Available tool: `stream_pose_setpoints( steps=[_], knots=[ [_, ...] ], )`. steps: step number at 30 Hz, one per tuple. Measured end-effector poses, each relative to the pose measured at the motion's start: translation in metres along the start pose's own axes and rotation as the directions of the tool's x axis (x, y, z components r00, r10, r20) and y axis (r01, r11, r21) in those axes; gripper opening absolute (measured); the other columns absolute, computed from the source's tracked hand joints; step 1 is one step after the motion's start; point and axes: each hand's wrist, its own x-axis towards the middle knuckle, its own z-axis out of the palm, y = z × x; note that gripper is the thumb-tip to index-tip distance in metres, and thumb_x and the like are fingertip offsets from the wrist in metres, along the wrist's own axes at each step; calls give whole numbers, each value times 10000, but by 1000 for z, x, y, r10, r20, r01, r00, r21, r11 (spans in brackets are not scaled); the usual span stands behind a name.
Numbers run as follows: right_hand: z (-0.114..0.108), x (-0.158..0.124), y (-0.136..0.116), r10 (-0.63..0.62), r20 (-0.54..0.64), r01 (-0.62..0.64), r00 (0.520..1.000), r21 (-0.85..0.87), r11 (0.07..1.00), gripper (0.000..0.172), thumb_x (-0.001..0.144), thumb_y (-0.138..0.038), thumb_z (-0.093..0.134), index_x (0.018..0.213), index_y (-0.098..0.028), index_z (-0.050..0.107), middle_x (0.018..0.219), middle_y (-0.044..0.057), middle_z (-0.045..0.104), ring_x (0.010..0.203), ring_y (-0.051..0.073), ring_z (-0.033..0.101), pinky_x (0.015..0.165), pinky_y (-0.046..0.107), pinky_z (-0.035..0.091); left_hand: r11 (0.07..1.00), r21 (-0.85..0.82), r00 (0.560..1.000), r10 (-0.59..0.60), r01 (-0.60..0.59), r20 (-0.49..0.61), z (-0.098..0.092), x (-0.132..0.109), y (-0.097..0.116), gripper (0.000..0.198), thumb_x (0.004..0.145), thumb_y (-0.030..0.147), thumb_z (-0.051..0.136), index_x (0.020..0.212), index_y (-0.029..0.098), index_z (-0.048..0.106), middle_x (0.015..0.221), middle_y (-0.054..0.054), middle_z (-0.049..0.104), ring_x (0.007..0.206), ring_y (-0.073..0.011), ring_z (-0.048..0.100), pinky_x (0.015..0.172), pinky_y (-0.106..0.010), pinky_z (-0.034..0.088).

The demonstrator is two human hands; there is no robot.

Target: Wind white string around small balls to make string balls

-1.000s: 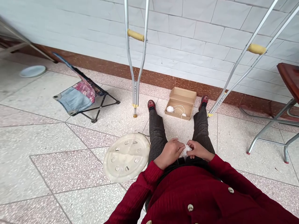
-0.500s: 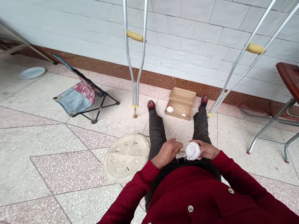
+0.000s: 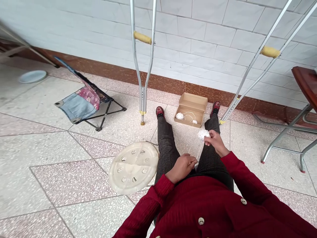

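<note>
My right hand (image 3: 215,142) grips a ball of white yarn (image 3: 203,134) above my right thigh, fingers closed on its near side. Lower and to the left, by my lap, my left hand (image 3: 183,167) pinches a strand of the yarn (image 3: 199,152). That strand runs up from the left fingertips toward the ball. Between my feet an open cardboard box (image 3: 188,123) rests on the floor. Inside it lie a white yarn ball (image 3: 180,116) and a smaller white bit (image 3: 194,122), with loose yarn curling between them.
Two metal crutches with yellow grips, one on the left (image 3: 142,99) and one on the right (image 3: 231,105), stand near the tiled wall. A round beige lid-like disc (image 3: 133,172) and a folding chair (image 3: 80,105) are on my left. A metal-legged stool (image 3: 284,142) stands right.
My right hand has carried the yarn ball forward, away from my lap. My left hand has shifted slightly down and right, and the strand between the hands is longer.
</note>
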Motion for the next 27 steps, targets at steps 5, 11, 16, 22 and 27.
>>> stream_pose_setpoints(
  steps=[5, 11, 16, 22, 27],
  knots=[
    [8, -15, 31, 40, 121, -25, 992, -122, 992, 330, 555, -214, 757, 784, -208, 520, 611, -80, 553, 455, 88, 480, 387, 182, 356, 994, 98, 990, 58, -45, -130, -26, 3, -1, 332, 963, 218, 419, 670, 183, 571, 626, 25, 597, 625, -122, 554, 1008, -315, 367],
    [15, -52, 23, 104, 537, -179, 837, 90, 980, 281, 666, -223, 734, 877, -191, 553, 736, -33, 600, 612, 123, 569, 470, 205, 457, 991, 116, 972, 94, -70, -217, -38, 17, -14, 285, 965, 233, 441, 748, 182, 619, 706, 9, 649, 696, -135, 588, 1018, -359, 352],
    [13, -55, 1, 75, 577, -262, 813, 249, 932, 338, 670, -189, 764, 956, -178, 585, 828, 1, 635, 678, 137, 608, 537, 226, 508, 999, -30, 983, 14, -20, -183, -13, 21, -16, 255, 897, 133, 482, 687, 170, 622, 682, 2, 635, 686, -138, 577, 887, -288, 425],
    [7, -40, -5, 52, 379, -221, 924, 419, 881, 375, 669, -202, 771, 1005, -204, 607, 866, 12, 679, 667, 134, 637, 594, 241, 533, 995, -62, 985, -88, 79, -148, 3, 12, -14, 331, 933, 227, 448, 660, 163, 624, 688, -14, 629, 721, -157, 580, 717, -241, 423],
    [-4, -28, -17, 38, 271, -151, 962, 411, 899, 361, 665, -255, 762, 998, -192, 637, 867, 27, 686, 664, 147, 646, 572, 242, 514, 997, -41, 997, -69, 68, -30, 3, 5, -1, 394, 960, 271, 415, 616, 169, 577, 653, -5, 606, 680, -147, 558, 692, -229, 409]
  ],
)
